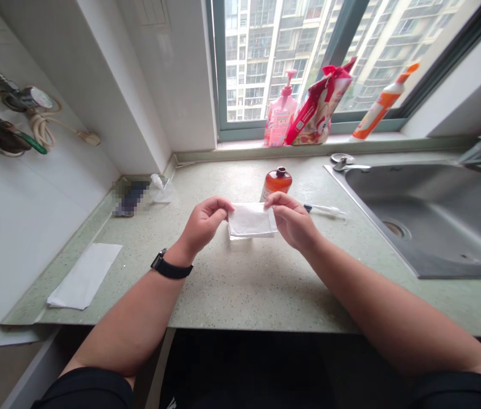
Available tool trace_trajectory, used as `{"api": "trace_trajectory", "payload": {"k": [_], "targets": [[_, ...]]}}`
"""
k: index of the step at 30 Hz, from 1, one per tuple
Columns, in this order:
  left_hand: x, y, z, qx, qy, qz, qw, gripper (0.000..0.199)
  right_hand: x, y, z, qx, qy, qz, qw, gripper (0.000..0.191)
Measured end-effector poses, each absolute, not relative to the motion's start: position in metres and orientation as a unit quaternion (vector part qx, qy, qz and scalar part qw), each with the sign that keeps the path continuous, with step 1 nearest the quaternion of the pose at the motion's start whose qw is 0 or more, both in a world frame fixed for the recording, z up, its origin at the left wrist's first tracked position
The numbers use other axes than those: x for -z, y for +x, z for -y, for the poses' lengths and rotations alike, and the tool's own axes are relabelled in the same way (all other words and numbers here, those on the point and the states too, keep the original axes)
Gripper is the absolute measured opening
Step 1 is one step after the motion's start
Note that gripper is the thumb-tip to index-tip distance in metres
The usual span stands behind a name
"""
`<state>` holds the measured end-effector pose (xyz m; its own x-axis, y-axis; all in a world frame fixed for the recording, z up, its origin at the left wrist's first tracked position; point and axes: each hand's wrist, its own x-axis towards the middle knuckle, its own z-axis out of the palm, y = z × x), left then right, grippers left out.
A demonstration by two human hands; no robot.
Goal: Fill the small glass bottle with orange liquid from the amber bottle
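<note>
A small white folded sheet is stretched between my two hands above the counter. My left hand pinches its upper left corner, with a dark watch on that wrist. At the upper right corner, my right hand pinches it between thumb and fingers. Beneath the sheet shows the edge of something clear, mostly hidden. Just behind the sheet stands an uncapped amber bottle, its lower part covered. A white dropper with a dark end lies right of my right hand.
A steel sink fills the right side. White paper lies on the counter at left, with a blurred dark object and a clear bag behind. Pump bottle, red bag and orange-white bottle line the windowsill.
</note>
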<state>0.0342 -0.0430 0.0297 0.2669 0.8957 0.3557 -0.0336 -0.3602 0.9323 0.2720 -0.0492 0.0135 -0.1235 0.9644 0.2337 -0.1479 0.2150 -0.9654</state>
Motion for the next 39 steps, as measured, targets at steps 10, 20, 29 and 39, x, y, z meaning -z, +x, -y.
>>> {"api": "trace_trajectory", "payload": {"k": [10,20,29,39], "targets": [[-0.031,0.037,0.052,-0.506,0.686,-0.324,0.411,0.014,-0.005,0.278,0.048,-0.479,-0.355,0.581,0.554,0.027],[-0.034,0.035,0.055,-0.489,0.743,-0.337,0.309,0.030,-0.011,0.272,0.054,-0.406,-0.371,0.654,0.520,0.028],[-0.037,0.041,0.063,-0.453,0.780,-0.355,0.246,0.020,-0.016,0.268,0.065,-0.319,-0.360,0.738,0.473,0.025],[-0.039,0.036,0.059,-0.490,0.736,-0.369,0.287,0.016,-0.018,0.270,0.063,-0.432,-0.394,0.666,0.463,0.036]]}}
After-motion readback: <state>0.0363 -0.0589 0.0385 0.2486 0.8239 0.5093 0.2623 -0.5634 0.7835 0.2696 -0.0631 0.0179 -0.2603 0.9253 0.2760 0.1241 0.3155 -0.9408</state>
